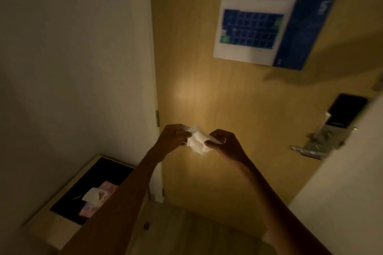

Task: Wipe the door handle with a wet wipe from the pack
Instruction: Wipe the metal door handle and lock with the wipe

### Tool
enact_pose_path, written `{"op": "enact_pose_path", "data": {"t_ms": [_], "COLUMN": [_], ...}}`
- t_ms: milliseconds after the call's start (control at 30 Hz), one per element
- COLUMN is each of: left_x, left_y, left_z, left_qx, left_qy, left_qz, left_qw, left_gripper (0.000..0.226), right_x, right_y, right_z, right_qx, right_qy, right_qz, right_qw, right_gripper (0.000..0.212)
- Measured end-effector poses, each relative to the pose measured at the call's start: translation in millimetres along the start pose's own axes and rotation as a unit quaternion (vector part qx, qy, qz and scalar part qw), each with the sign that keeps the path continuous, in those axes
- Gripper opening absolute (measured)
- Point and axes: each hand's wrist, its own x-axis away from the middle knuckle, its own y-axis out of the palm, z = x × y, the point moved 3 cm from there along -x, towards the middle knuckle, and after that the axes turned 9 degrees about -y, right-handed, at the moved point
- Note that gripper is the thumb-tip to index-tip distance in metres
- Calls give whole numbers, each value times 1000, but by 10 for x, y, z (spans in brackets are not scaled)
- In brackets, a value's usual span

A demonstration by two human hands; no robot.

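A white wet wipe (198, 141) hangs crumpled between my two hands in front of the wooden door (228, 93). My left hand (173, 135) pinches its left edge and my right hand (227, 144) pinches its right edge. The silver door handle (310, 149) sits at the right under a black lock plate (348, 109), well to the right of my hands. The pink pack of wipes (97, 196), with a white wipe sticking out of its top, lies on a dark-topped low cabinet (68, 219) at the lower left, partly hidden by my left forearm.
A blue and white floor-plan sign (269, 29) is fixed high on the door. A pale wall (72, 58) runs along the left. A light wall edge (352, 182) juts in at the right, close to the handle. The room is dim.
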Motion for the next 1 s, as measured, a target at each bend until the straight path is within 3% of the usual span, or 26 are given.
{"op": "enact_pose_path", "data": {"t_ms": [200, 500, 633, 800, 1000], "left_x": [260, 445, 460, 514, 469], "left_y": [928, 1904, 2165, 2375, 2450], "left_z": [79, 409, 517, 548, 456], "left_qx": [-32, -75, -76, -57, -49], "left_qy": [26, 63, 71, 97, 113], "left_qz": [-63, -128, -142, -165, -167], "left_qw": [997, 987, 984, 980, 978], "left_gripper": [29, 12, 5, 11, 19], "right_x": [706, 1379, 1496, 1507, 1544], "right_y": [-838, -1738, -2045, -2250, -2316], "right_z": [143, 324, 365, 459, 582], "right_qx": [34, 52, 52, 61, 111], "right_qy": [31, 22, -1, 18, 35], "right_qz": [30, 95, 121, 137, 178], "right_qw": [998, 994, 991, 989, 977], "right_gripper": [17, 11, 6, 22, 22]}}
